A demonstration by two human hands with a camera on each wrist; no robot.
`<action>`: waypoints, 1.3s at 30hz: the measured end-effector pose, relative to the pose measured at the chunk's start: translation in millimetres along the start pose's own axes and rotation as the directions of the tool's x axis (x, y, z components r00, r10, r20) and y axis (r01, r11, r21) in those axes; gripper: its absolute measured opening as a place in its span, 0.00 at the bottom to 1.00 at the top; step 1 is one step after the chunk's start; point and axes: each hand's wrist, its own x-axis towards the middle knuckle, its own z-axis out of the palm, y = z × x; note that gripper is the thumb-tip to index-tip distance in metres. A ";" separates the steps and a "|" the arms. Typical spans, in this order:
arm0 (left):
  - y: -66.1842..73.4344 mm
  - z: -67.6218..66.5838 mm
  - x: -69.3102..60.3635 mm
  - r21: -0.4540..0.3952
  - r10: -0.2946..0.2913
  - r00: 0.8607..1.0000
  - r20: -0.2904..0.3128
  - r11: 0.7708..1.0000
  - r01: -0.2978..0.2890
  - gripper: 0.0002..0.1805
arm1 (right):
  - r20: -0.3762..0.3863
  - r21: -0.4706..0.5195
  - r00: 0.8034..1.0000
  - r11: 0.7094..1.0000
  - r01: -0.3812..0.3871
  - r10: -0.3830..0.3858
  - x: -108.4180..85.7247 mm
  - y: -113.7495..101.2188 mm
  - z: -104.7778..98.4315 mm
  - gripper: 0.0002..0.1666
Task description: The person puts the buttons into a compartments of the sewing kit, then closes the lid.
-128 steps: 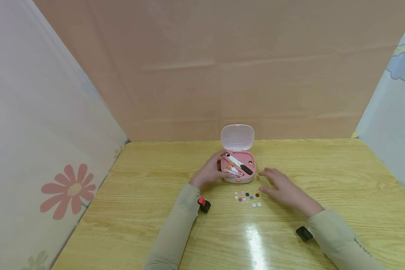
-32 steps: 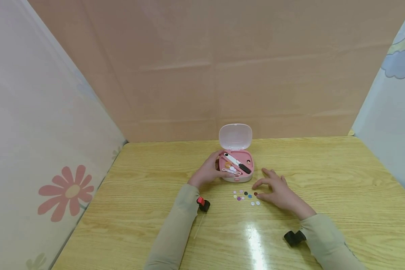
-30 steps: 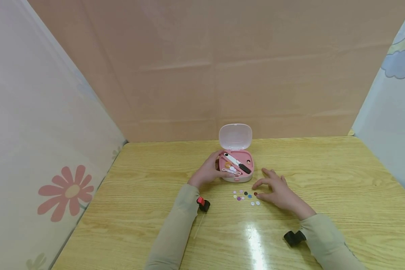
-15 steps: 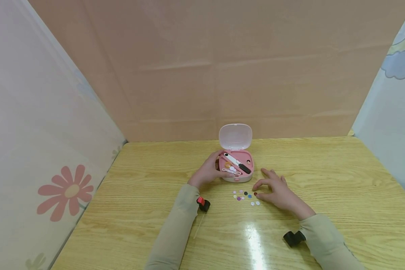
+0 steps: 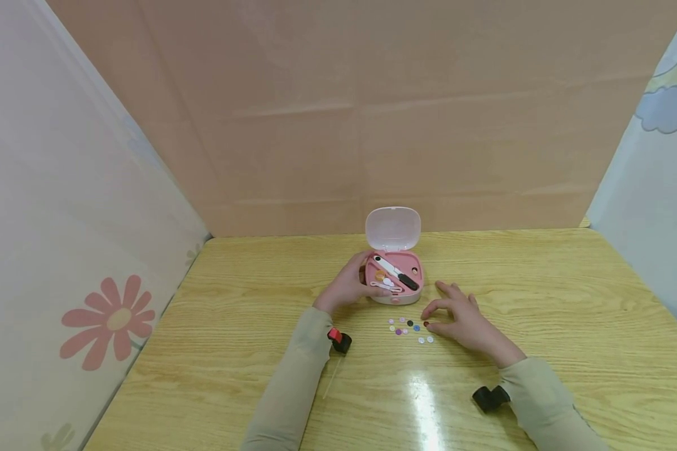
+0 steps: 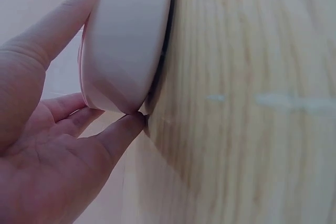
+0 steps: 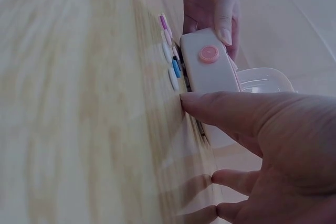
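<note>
A pink and white case (image 5: 395,299), like a small sewing kit, stands with its clear lid (image 5: 393,228) raised. Inside lie a white tool with a black end (image 5: 396,272), an orange-brown round piece (image 5: 380,275) and a folded white strip (image 5: 385,287). My left hand (image 5: 345,288) holds the case's left side, thumb over the front rim; the left wrist view shows its fingers against the side wall. My right hand (image 5: 465,321) has its thumb and index fingertips at a dark red button (image 5: 426,324), which is hidden in the right wrist view.
Several small buttons lie loose in front of the case, among them a black button (image 5: 410,323), a blue button (image 5: 416,328) and a purple button (image 5: 398,332). The wooden table (image 5: 231,351) meets a brown backdrop (image 5: 361,156) behind the case.
Over the last few seconds my right hand has come left and down from beside the case to the dark red button. In the last second both hands stay nearly still.
</note>
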 end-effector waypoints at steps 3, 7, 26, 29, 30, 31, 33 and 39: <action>0.3 -0.6 -0.2 -0.005 -0.007 1.000 -0.006 1.000 0.007 0.51 | 0.002 0.003 1.000 1.000 -0.003 0.003 0.6 -0.1 -0.1 0.08; 0.2 -1.3 0.0 -0.010 -0.021 1.000 -0.009 1.000 0.021 0.50 | 0.003 0.008 1.000 1.000 -0.004 0.004 1.6 0.4 0.0 0.07; 2.3 -2.5 2.1 0.008 -0.015 1.000 -0.021 1.000 0.016 0.50 | -0.006 0.008 1.000 1.000 -0.001 0.001 5.9 2.7 -0.2 0.07; -0.3 -1.5 0.9 0.021 -0.026 1.000 -0.014 0.999 0.027 0.51 | 0.003 0.006 1.000 1.000 -0.014 0.014 4.4 4.1 1.5 0.08; -1.0 -1.0 0.2 0.023 -0.033 0.999 -0.012 0.999 0.033 0.51 | 0.007 0.006 1.000 1.000 -0.017 0.017 3.6 4.4 2.2 0.08; -1.7 -0.4 -0.2 0.019 -0.037 0.999 -0.009 0.999 0.037 0.52 | 0.010 0.006 1.000 1.000 -0.021 0.021 2.9 4.6 2.8 0.08; -2.4 0.7 -0.9 0.016 -0.044 0.999 -0.007 0.999 0.044 0.52 | 0.008 0.001 1.000 1.000 -0.024 0.024 1.7 5.0 3.4 0.09; 1.0 1.8 0.4 -0.004 -0.020 1.000 -0.016 1.000 0.020 0.51 | -0.016 -0.011 1.000 1.000 -0.015 0.015 2.9 5.8 1.8 0.10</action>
